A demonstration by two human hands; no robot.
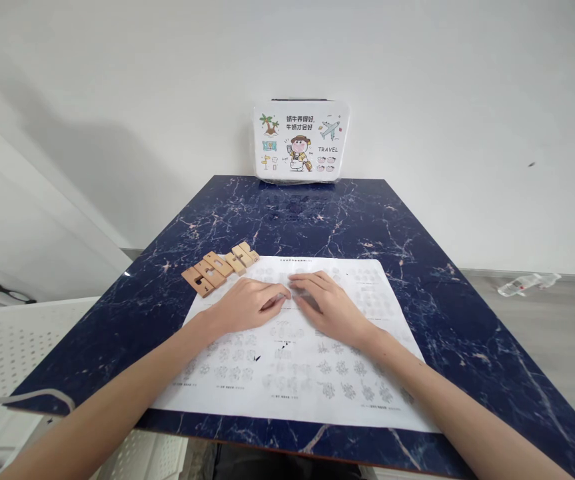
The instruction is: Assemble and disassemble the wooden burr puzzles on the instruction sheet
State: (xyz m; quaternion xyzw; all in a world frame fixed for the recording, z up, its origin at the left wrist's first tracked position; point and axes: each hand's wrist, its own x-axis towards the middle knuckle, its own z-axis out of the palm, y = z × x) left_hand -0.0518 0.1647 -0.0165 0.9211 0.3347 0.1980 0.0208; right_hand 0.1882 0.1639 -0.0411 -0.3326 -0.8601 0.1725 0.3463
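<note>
My left hand [253, 305] rests on a printed paper sheet [312, 410], its fingers loosely bent and a gap between thumb and forefinger. Facing it, my right hand [328, 303] lies on the same sheet with its fingers slightly spread. The fingertips of both hands nearly meet near the sheet's upper middle. Nothing shows in either hand, though the undersides are hidden. Rows of small line drawings and captions cover the paper. Just beyond my left hand, several notched wooden puzzle pieces [217, 267] lie in a slanting row, partly over the sheet's upper left corner.
A white cartoon-printed case [301, 143] stands at the back of the dark blue marbled table [287, 227], near the wall. White perforated furniture [12, 333] and a pale cable [42, 393] are at the left. A clear plastic bottle [530, 285] lies on the floor to the right.
</note>
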